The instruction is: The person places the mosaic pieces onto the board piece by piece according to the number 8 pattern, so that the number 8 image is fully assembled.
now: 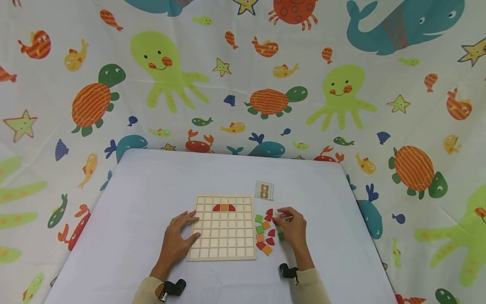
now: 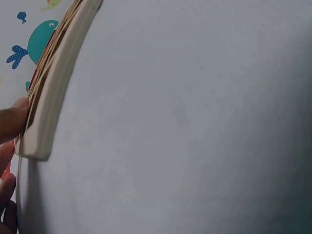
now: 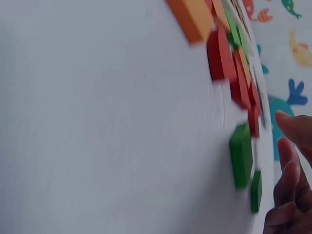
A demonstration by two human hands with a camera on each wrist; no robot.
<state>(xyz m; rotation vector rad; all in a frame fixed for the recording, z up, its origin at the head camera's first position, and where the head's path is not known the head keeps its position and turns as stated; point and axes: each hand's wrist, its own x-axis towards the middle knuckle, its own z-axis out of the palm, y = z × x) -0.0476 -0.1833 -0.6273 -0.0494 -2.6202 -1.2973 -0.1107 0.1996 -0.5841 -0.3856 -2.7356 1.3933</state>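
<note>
A square wooden grid board [image 1: 221, 259] lies on the white table. Near its top, two red quarter-round pieces flank an orange square [image 1: 224, 207] in one row. My left hand [image 1: 176, 236] rests at the board's left edge, thumb and fingers spread along the frame; the left wrist view shows a fingertip against the rim [image 2: 46, 114]. Over the loose pieces right of the board is my right hand [image 1: 294, 227], thumb and index finger apart. A red piece [image 1: 274, 221] lies by the thumb tip, partly hidden. Close to this hand is a green block [image 3: 241, 155].
Several loose green, orange and red pieces [image 1: 260, 237] lie along the board's right side. Behind them is a small pattern card [image 1: 264, 191] with a coloured design on a grid. A cloth [image 1: 235, 55] printed with sea animals hangs behind the table.
</note>
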